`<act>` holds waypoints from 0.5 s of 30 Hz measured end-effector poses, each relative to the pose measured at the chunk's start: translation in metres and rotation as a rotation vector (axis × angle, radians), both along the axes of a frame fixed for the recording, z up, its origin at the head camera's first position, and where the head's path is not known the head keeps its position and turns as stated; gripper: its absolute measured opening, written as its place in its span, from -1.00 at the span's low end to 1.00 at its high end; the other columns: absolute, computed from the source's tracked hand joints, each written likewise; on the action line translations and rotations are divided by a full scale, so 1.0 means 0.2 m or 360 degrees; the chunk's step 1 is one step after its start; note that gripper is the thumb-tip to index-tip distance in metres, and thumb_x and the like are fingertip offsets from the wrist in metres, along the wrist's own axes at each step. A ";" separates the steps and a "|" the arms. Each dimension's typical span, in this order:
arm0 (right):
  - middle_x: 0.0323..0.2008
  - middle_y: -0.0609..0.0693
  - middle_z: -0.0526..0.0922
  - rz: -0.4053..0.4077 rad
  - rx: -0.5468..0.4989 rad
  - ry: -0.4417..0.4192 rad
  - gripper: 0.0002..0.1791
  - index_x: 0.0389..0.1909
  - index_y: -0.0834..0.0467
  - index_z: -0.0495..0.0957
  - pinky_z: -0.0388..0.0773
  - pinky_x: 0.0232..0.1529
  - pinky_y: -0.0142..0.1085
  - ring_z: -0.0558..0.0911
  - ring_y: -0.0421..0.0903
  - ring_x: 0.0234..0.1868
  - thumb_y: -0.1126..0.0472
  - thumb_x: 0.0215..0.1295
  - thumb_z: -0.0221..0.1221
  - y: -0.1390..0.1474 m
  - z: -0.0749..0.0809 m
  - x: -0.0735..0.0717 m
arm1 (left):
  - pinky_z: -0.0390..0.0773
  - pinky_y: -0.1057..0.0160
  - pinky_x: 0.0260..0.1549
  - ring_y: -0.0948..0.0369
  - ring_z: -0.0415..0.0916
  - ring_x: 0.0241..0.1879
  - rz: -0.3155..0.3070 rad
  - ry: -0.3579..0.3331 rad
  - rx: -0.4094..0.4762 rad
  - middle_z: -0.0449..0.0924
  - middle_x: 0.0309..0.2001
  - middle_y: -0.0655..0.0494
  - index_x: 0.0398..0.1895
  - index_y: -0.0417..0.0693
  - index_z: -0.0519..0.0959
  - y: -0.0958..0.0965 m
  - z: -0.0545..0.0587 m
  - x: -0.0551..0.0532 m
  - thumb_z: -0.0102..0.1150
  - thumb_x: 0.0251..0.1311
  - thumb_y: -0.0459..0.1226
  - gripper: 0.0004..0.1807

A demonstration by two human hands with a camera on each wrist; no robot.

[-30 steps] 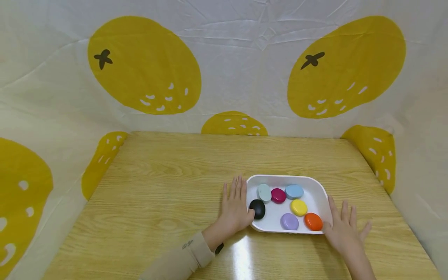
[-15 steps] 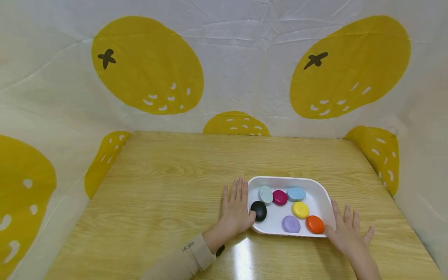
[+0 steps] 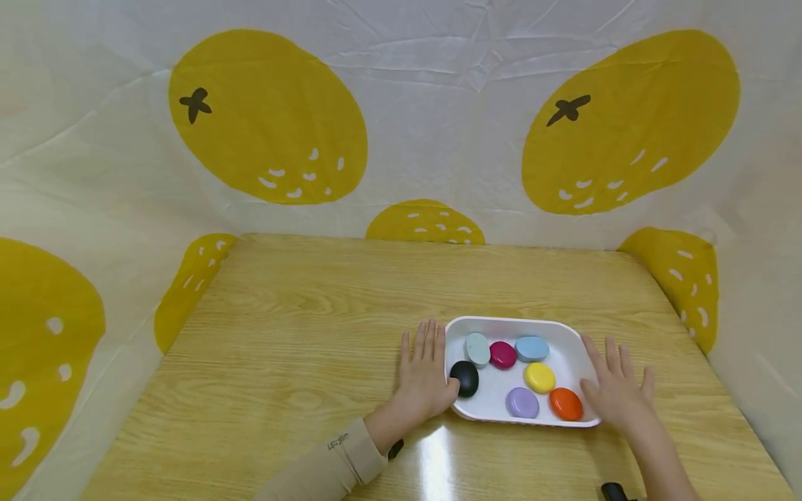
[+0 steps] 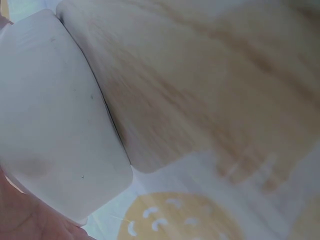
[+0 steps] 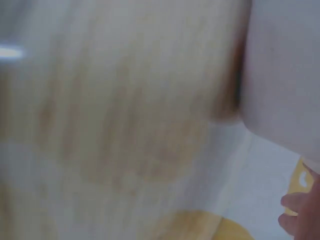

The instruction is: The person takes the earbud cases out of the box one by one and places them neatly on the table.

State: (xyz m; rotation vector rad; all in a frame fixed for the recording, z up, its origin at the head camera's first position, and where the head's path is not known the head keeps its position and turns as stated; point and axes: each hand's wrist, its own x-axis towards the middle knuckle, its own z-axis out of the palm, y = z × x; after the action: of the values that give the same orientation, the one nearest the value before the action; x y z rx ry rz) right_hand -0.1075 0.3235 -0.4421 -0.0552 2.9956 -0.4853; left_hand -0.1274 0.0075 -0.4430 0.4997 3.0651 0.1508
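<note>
A white tray (image 3: 501, 416) holds several smooth, pebble-like pieces. Among them are a black one (image 3: 464, 378), a pale green one (image 3: 477, 349), a crimson one (image 3: 503, 355), a light blue one (image 3: 532, 348), a yellow one (image 3: 539, 377), a lilac one (image 3: 523, 403) and an orange one (image 3: 566, 404). My left hand (image 3: 422, 379) rests its straight fingers along the tray's left side, its thumb over the rim near the black piece. My right hand (image 3: 620, 393) is at the right end, fingers spread, its thumb over the rim; firm contact there is unclear.
The tray stands on a wooden table (image 3: 282, 348). White cloth (image 3: 432, 125) with large yellow fruit prints rises behind and at both sides. A black object (image 3: 614, 491) shows beside the right forearm at the front edge.
My right hand has shifted up and left along the tray's right end, its thumb coming over the rim. The left hand and the pieces keep their places; the head view moved slightly.
</note>
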 end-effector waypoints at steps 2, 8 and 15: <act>0.35 0.39 -0.35 0.0002 -0.0014 0.0014 -0.18 0.43 -0.08 -0.38 -0.61 0.04 0.36 -0.40 0.35 0.33 0.13 0.31 -0.08 0.00 -0.02 0.00 | -0.22 -0.10 0.28 0.00 -0.25 0.40 0.0003 -0.0001 -0.0005 -0.17 0.42 -0.11 0.42 -0.18 -0.14 0.00 0.00 0.00 -0.12 0.09 0.08 -0.09; 0.36 0.37 -0.32 0.0013 -0.0007 0.0066 -0.20 0.43 -0.07 -0.35 -0.63 0.05 0.34 -0.39 0.32 0.34 0.15 0.31 -0.10 0.00 -0.04 0.00 | -0.20 -0.10 0.28 -0.02 -0.26 0.40 0.0014 0.0004 0.0002 -0.18 0.43 -0.10 0.42 -0.17 -0.13 0.00 -0.01 0.00 -0.12 0.08 0.08 -0.09; 0.36 0.38 -0.30 0.0004 -0.0008 0.0061 -0.20 0.43 -0.04 -0.34 -0.61 0.05 0.35 -0.36 0.33 0.34 0.16 0.30 -0.10 0.00 -0.03 0.01 | -0.19 -0.10 0.27 -0.04 -0.25 0.40 -0.0004 0.0057 -0.0027 -0.19 0.43 -0.07 0.41 -0.15 -0.06 0.00 0.00 0.00 -0.07 0.03 0.09 -0.08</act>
State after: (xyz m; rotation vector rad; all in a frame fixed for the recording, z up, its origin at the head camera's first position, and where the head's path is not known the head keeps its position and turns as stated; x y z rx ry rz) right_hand -0.1056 0.3228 -0.4478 -0.0696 3.0311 -0.4972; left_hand -0.1275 0.0076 -0.4432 0.5111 3.0974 0.1173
